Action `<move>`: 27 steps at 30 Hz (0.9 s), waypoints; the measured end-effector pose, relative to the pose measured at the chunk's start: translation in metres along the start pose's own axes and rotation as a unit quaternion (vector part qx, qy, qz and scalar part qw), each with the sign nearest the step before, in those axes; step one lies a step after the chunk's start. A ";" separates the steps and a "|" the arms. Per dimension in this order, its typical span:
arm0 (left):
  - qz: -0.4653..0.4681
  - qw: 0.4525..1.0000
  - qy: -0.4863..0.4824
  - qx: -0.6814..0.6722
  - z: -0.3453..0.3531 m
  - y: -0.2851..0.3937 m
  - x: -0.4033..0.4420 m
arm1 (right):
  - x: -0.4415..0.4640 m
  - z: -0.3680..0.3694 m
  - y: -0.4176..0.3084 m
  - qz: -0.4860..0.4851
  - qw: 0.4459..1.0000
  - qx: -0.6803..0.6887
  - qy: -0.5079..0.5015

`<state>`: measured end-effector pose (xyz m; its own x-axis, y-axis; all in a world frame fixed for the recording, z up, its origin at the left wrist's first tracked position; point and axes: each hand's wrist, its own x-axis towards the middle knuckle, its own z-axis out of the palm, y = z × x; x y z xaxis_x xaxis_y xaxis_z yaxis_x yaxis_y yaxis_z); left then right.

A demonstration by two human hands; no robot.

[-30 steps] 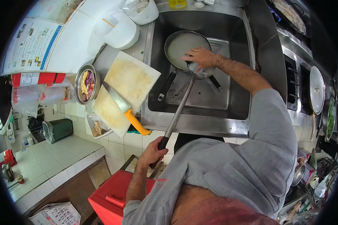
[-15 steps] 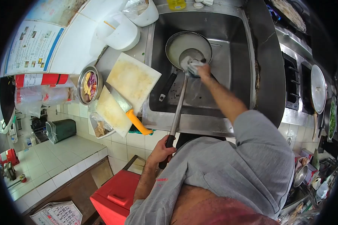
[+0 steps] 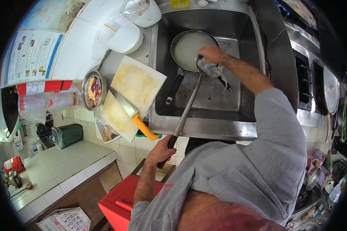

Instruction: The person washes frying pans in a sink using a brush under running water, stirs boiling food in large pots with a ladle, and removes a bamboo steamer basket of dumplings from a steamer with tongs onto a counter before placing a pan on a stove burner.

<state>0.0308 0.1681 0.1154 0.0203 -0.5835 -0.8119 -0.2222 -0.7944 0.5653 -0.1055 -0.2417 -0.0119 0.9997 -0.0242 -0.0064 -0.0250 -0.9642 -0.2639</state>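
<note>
My left hand [image 3: 162,151] is closed around the dark grip of a long-handled ladle [image 3: 188,104], which slants up into the sink. Its metal bowl lies at the near right rim of a frying pan [image 3: 176,52] full of cloudy water. My right hand [image 3: 211,56] is curled at the ladle's bowl, fingers closed; whatever it grips is mostly hidden. Whitish foamy water runs off the bowl toward a black handle end [image 3: 226,84]. The pan's own black handle [image 3: 175,89] points toward me.
Left of the sink [image 3: 237,123] lie cutting boards [image 3: 137,79] with a yellow-handled knife [image 3: 142,125] on them. Beside them stand a steel bowl [image 3: 83,92] of cut vegetables and white containers [image 3: 125,38]. A stove [image 3: 302,81] is on the right, a red bin [image 3: 117,206] below.
My right hand has shifted up over the ladle's bowl, which has moved right and tilted, spilling foamy water. My left hand has moved slightly left with the grip.
</note>
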 end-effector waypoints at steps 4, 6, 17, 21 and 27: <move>0.034 0.994 -0.017 -0.107 0.023 0.007 0.011 | 0.000 0.056 -0.020 0.476 0.679 0.408 0.381; 0.029 0.993 -0.028 -0.109 0.028 0.009 0.012 | 0.013 0.114 -0.035 0.449 0.323 0.690 0.467; 0.143 0.987 -0.039 -0.056 0.044 0.088 0.103 | 0.002 0.067 -0.087 0.348 0.187 0.766 0.508; 0.140 0.975 -0.087 -0.151 0.073 0.129 0.151 | -0.050 0.079 -0.052 0.476 0.347 0.667 0.455; 0.124 0.973 -0.082 -0.174 0.107 0.126 0.217 | -0.089 0.052 -0.028 0.644 0.686 0.260 0.218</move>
<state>-0.0967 -0.0404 -0.0050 -0.1537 -0.7524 -0.6405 0.1438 -0.6584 0.7388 -0.1935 -0.1987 -0.0539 0.0511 -0.9533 -0.2978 -0.7700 0.1523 -0.6197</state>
